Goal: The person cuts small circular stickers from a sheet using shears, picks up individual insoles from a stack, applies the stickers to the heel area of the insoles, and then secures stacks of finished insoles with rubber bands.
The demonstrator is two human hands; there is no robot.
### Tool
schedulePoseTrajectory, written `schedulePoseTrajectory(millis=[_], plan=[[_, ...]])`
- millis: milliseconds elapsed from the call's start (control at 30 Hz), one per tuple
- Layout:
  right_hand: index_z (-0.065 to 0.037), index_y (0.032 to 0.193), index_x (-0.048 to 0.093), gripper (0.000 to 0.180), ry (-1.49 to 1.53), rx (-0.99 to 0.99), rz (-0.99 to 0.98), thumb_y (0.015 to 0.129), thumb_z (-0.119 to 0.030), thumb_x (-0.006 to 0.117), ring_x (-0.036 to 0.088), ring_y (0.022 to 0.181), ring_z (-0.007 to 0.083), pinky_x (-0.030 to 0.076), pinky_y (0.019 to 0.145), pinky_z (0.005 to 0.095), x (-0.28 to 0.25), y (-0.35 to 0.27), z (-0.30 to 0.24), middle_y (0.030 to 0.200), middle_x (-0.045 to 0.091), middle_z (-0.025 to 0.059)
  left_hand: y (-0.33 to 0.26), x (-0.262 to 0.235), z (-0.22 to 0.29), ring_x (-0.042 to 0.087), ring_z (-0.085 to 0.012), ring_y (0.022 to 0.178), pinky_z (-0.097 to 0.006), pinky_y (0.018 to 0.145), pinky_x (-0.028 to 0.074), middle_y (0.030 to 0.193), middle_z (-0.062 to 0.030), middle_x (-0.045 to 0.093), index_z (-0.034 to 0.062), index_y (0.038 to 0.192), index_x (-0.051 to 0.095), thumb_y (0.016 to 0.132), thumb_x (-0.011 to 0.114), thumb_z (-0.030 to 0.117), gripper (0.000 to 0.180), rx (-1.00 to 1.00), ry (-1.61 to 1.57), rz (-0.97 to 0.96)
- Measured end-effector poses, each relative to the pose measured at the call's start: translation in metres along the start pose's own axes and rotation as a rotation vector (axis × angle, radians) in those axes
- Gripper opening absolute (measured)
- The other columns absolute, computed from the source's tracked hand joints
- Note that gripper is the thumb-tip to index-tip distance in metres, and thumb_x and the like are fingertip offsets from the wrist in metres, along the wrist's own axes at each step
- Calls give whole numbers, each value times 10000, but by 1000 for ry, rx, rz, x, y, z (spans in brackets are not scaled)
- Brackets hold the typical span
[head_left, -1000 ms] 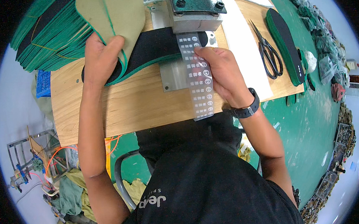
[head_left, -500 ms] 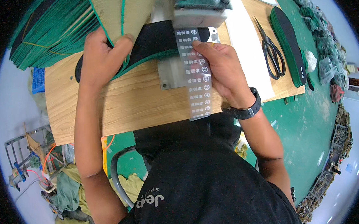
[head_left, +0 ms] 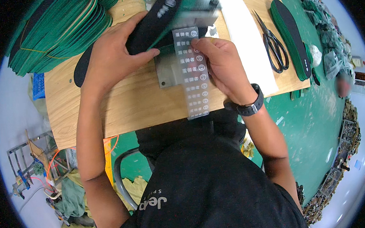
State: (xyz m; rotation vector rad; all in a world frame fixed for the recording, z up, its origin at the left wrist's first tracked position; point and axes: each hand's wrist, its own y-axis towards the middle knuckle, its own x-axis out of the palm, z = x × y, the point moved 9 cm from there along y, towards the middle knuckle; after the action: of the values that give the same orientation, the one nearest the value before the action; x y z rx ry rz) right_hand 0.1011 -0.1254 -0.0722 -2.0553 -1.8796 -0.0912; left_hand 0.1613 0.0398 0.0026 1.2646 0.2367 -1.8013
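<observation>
My left hand [head_left: 114,56] has its thumb and fingers around the near end of a black insole [head_left: 152,23] with a green edge and a white mark, tilted up from the table. A second black insole [head_left: 81,68] lies beneath, partly hidden by that hand, and seems to reach toward the press. Between thumb and fingers, my right hand [head_left: 223,65] pinches a clear strip of white printed labels [head_left: 193,79], which hangs over the metal plate [head_left: 167,72] and past the table's near edge. A blurred metal press head [head_left: 196,17] stands just beyond the strip.
Bundled green-edged insoles [head_left: 61,35] stand at the far left. On the right of the wooden table [head_left: 141,107] lie white paper [head_left: 245,50], black scissors [head_left: 274,47] and a stack of black insoles [head_left: 291,40]. Bagged goods [head_left: 332,46] line the floor beyond.
The beige underside in my left hand is gone from view; a black, marked insole face shows there now. My left hand's grip has widened. The label strip has shifted slightly left.
</observation>
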Motion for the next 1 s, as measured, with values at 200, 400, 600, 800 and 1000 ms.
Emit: schedulePoseTrajectory(millis=[200,400,600,800,1000], plan=[[38,865,604,157,181,-93,235,881,-107,546,606,656,147,514,553,270,-31,-32,-10,782,608,93,-4,-12,-10,606,-211,709,-300,676,478,839,-124,645,75,1169,581,707,704,174,489,-82,-85,55],[27,769,604,201,103,64,172,898,-106,525,588,562,125,446,498,225,-10,-16,-6,704,623,87,-20,-37,-46,523,-79,681,-272,631,453,753,-12,611,-18,886,630,768,580,123,190,-296,-527,357],[19,774,615,218,-24,106,54,904,-139,539,589,546,107,454,494,210,-1,-3,0,686,639,76,-19,-36,-43,502,-81,680,-255,642,441,736,-2,593,-23,857,614,774,568,123,174,-188,-577,336],[21,746,608,246,-75,78,52,902,-157,540,575,521,112,437,468,213,-4,-3,-1,661,628,78,-18,-35,-42,504,-94,664,-260,651,447,711,-12,592,-16,844,616,763,564,122,169,-225,-469,336],[19,734,605,280,-106,128,58,908,-193,546,554,477,124,430,427,229,0,-1,-2,631,619,83,-19,-30,-35,504,-125,624,-278,634,452,690,-54,596,-8,870,615,757,585,155,201,-251,-361,306]])
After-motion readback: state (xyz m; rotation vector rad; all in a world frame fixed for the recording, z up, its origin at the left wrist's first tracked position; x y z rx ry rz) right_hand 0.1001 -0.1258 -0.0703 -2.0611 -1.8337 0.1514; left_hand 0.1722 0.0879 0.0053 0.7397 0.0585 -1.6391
